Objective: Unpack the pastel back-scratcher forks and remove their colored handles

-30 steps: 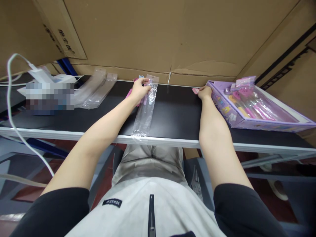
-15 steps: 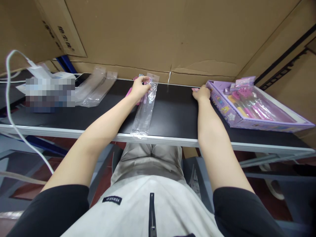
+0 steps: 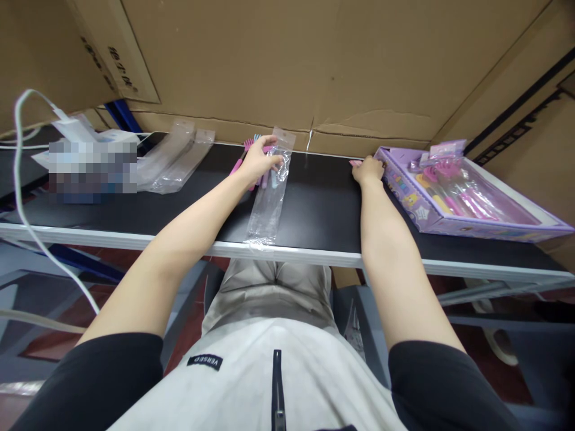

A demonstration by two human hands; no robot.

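My left hand (image 3: 260, 163) is over the upper part of a long clear plastic bag (image 3: 268, 209), its thumb and fingers apart. Under and beside that hand lie pink, blue and purple toothed pieces like combs (image 3: 250, 145), partly covered by the hand and the bag. The bag's lower end reaches the table's front edge. Close to the left side of a purple box (image 3: 408, 206), my right hand (image 3: 369, 170) has its fingers curled over a small pink piece (image 3: 354, 163). Only a corner of that piece shows.
More clear bags (image 3: 179, 161) lie on the black table (image 3: 321, 203) to the left. A blurred pile with a white plug and cable (image 3: 20, 155) is farther left. Pink bagged items (image 3: 458, 185) fill part of the purple box. Cardboard walls (image 3: 332, 72) stand behind and on both sides.
My left hand's thumb and fingers have spread apart, and the clear bag has shifted slightly right. My right hand stays at the same place by the box.
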